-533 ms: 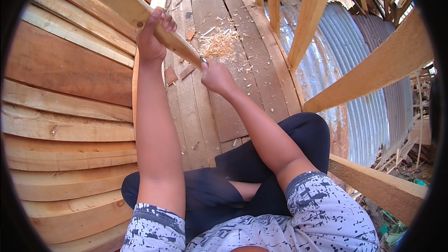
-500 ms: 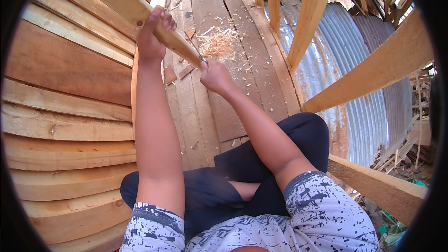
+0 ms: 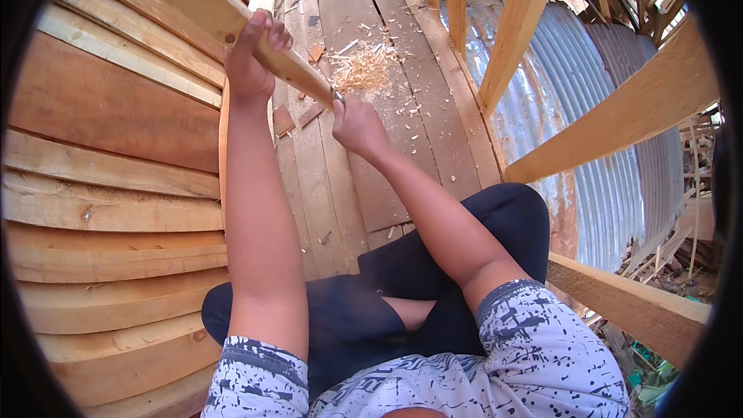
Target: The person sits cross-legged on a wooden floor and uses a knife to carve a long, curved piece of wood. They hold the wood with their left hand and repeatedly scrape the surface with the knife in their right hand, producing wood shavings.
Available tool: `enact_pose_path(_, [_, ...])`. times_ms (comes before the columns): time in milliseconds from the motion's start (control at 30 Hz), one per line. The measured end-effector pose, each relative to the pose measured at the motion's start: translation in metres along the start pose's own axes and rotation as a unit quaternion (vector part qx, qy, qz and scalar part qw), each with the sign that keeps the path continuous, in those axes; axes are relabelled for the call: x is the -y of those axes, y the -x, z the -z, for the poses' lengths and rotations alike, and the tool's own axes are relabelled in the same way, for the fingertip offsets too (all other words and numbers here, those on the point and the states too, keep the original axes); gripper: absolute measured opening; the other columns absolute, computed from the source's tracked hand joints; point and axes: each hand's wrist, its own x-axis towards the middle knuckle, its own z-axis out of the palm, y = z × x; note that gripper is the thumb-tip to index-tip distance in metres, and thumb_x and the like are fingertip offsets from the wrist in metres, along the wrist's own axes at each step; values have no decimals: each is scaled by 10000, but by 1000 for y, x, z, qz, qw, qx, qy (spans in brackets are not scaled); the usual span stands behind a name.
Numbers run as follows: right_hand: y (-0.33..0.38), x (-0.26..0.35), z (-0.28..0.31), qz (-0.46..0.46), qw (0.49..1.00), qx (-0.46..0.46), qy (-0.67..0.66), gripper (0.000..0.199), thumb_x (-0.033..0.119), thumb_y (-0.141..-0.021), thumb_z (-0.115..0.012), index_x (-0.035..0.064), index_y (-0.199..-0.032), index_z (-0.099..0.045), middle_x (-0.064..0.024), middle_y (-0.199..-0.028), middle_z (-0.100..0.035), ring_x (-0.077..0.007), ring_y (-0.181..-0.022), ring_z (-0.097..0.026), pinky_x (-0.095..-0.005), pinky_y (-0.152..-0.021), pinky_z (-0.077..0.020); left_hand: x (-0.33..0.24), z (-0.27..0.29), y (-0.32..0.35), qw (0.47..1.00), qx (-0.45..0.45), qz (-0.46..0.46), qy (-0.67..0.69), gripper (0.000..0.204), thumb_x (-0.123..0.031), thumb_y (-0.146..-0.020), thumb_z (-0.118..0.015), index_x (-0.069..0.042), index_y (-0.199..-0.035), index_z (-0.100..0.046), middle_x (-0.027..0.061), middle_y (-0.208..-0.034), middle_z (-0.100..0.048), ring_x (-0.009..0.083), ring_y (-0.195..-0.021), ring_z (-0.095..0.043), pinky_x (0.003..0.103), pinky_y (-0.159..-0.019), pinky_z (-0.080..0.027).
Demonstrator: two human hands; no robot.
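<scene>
A long wooden board [image 3: 186, 1] slants from the upper left down toward the middle, its narrow end in front of me. My left hand [image 3: 253, 58] is closed around the board, thumb on top and fingers curled over its right edge. At the narrow end my right hand [image 3: 361, 125] is closed in a fist against the wood. A small bit of dark metal [image 3: 338, 97] shows between that fist and the board; the rest of what the fist holds is hidden. Wood shavings [image 3: 364, 67] lie in a pile just beyond my right hand.
Stacked planks [image 3: 116, 209] form a wall on my left. Wooden posts [image 3: 518, 23] and a slanted beam [image 3: 619, 104] stand on the right, with corrugated metal sheets [image 3: 542, 108] beyond. Scraps of wood [image 3: 283, 121] lie on the plank floor [image 3: 333, 186] before my crossed legs.
Both hands keep their grips on the board in almost the same place. The whole view has shifted very slightly.
</scene>
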Motion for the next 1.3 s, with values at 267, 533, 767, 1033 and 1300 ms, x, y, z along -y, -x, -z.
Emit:
enact_pose_path(267, [-9, -66, -25, -71, 988, 77, 117, 362, 258, -907, -556, -67, -1017, -671, -290, -1028, -673, -431, -1010, -648, -472, -870, -528, -4, 1, 7, 1000, -1, 9, 2, 240, -267, -881, -686, -64, -860, -559, 35, -703, -478, 145, -671, -471, 307, -676, -412])
enact_pose_path(533, [-13, -61, -36, -40, 998, 34, 25, 327, 200, -977, -477, -73, -1093, -614, -275, -1012, -672, -417, -990, -652, -492, -857, -518, -2, 7, 3, 997, -63, -44, 9, 227, -240, -880, -697, -59, -854, -562, 32, -695, -485, 148, -648, -475, 317, -650, -424])
enact_pose_path(767, [-5, -26, -21, 21, 1000, 20, -8, 320, 185, -976, -466, -87, -1071, -604, -297, -962, -665, -431, -926, -660, -500, -828, -519, -9, -11, 23, 984, -141, -88, -69, 242, -273, -906, -664, -94, -827, -521, 11, -678, -450, 145, -639, -452, 317, -651, -408])
enact_pose_path(1033, [8, 11, -17, 73, 997, 32, -13, 321, 218, -990, -458, -69, -1042, -593, -301, -907, -660, -449, -865, -659, -519, -804, -520, -26, -8, 71, 971, -202, -60, -111, 312, -309, -932, -621, -126, -754, -441, -2, -654, -382, 126, -635, -385, 321, -678, -391])
enact_pose_path(1300, [21, 15, -30, 119, 988, 95, 2, 320, 224, -989, -466, -64, -1012, -603, -280, -903, -671, -441, -857, -662, -530, -798, -513, -42, 25, 134, 958, -248, -111, -92, 329, -238, -904, -576, -144, -657, -381, -10, -603, -326, 126, -605, -360, 329, -666, -400])
